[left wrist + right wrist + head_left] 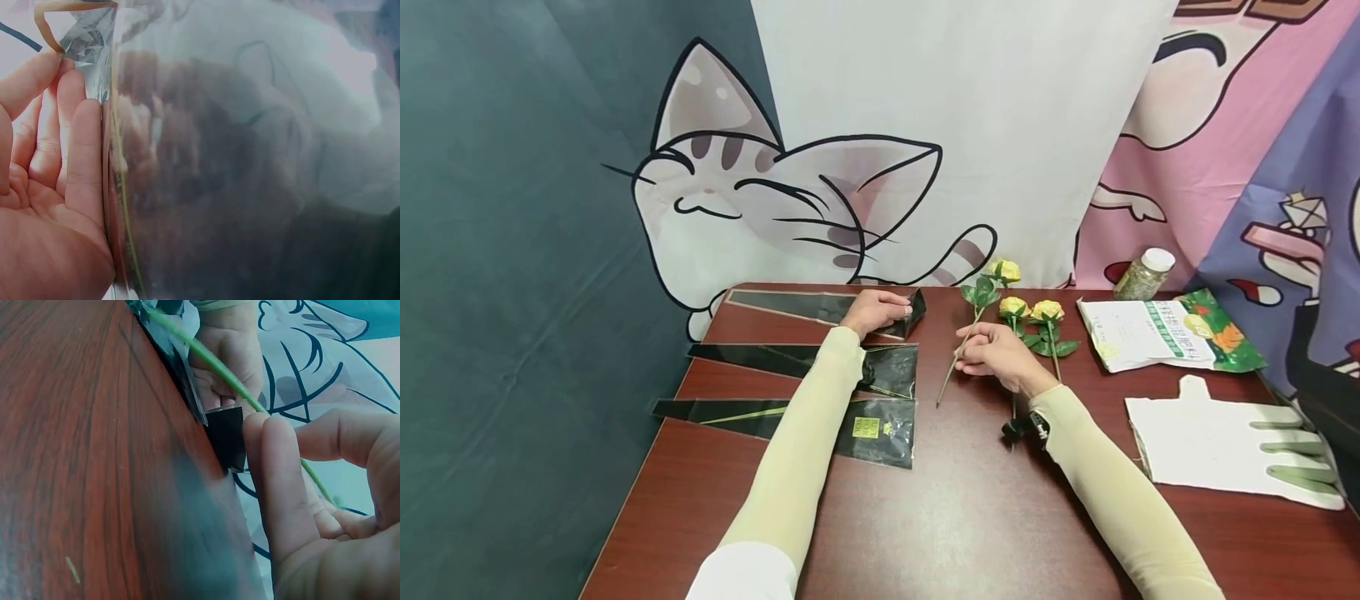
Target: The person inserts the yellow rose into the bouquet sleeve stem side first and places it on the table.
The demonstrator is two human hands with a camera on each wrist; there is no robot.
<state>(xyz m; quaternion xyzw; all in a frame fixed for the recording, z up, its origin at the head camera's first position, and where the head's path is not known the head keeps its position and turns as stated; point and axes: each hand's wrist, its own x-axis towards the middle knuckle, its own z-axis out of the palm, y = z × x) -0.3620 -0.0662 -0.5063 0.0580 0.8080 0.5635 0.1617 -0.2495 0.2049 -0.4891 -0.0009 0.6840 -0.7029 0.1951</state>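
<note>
My left hand (pixel 874 312) pinches the wide mouth of the rearmost flower sleeve (pixel 797 307), a tapering dark film bag, and its corner stands lifted off the table. In the left wrist view the thumb and fingertip (pixel 57 62) grip the film's tan edge, and the transparent sheet fills the rest. Between thumb and fingers my right hand (pixel 992 357) holds the stem (pixel 957 357) of a yellow rose (pixel 1004 271). The bloom points toward the back, the bare stem end toward the sleeves. The right wrist view shows the green stem (pixel 232 380) crossing the fingertips.
Two more sleeves (pixel 760 357) (pixel 880 450) lie in front of the rear one. Beside my right hand lie two yellow roses (pixel 1013 307) (pixel 1047 312). On the right are a printed pouch (pixel 1172 333), a white-lidded jar (pixel 1144 275) and white gloves (pixel 1232 442).
</note>
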